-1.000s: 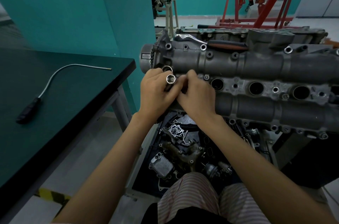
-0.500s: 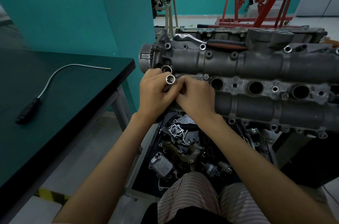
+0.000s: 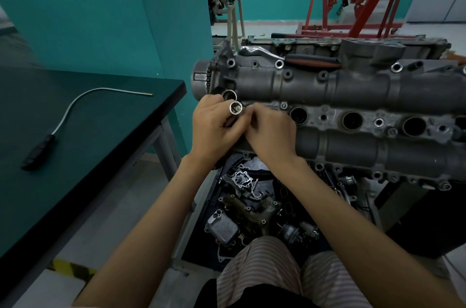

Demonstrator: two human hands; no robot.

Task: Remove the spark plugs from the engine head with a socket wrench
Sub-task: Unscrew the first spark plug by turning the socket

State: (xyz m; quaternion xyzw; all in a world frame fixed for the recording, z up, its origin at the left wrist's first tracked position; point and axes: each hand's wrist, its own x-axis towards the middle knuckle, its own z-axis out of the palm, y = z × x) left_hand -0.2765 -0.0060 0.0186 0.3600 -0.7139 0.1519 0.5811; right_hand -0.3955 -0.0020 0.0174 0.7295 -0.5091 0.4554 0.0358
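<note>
Holding a socket [image 3: 235,107] in our left hand [image 3: 214,126], fingers curled round it, open end facing up at the camera. Right hand [image 3: 271,131] meets it from the other side, fingertips pinching at the socket's lower part; we can't tell what exactly they grip there. Both hands sit at the left end of the engine head [image 3: 353,95], over the first plug well. Three more wells [image 3: 353,120] open in a row to the right; no plugs visible inside, too dark. Ratchet [image 3: 290,58] with red-black handle lies on top of the head, well apart from the hands. Flexible pickup tool [image 3: 63,116] lies on the dark bench [image 3: 100,146] to the left. Loose engine parts [image 3: 242,206] in the tray below.
</note>
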